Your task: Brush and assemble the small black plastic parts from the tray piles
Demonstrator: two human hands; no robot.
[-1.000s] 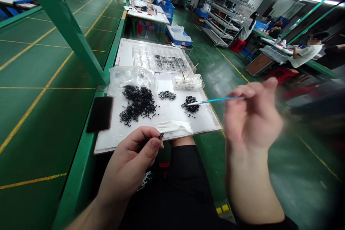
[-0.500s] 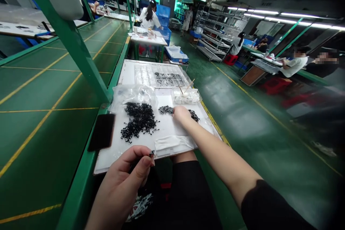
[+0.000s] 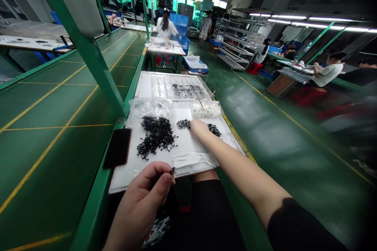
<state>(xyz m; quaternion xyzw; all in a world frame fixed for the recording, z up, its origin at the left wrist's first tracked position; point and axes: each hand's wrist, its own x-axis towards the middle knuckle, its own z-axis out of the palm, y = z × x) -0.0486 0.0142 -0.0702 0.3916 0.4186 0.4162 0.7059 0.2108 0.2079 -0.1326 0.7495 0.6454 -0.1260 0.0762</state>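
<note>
My left hand (image 3: pixel 144 200) is low at the front, its thumb and forefinger pinched on a small black part (image 3: pixel 172 170) over the near edge of the white board (image 3: pixel 188 147). My right hand (image 3: pixel 198 127) reaches out and rests on the board between a small heap of black parts (image 3: pixel 182 124) and another heap (image 3: pixel 215 130) to its right. Its fingers curl downward, and what they hold is hidden. A larger heap of black parts (image 3: pixel 156 135) lies to the left.
A clear bag (image 3: pixel 149 108), a small clear box with sticks (image 3: pixel 206 110) and a compartment tray (image 3: pixel 176 86) lie farther back. A white folded piece (image 3: pixel 193 160) sits at the board's near edge. A black phone (image 3: pixel 118 153) and a slanted green post (image 3: pixel 94 55) are at left. People sit at benches beyond.
My right hand, raised with a blue-handled brush a second ago, has dropped onto the board between the two small heaps. The view has tilted up. My left hand keeps its pinch.
</note>
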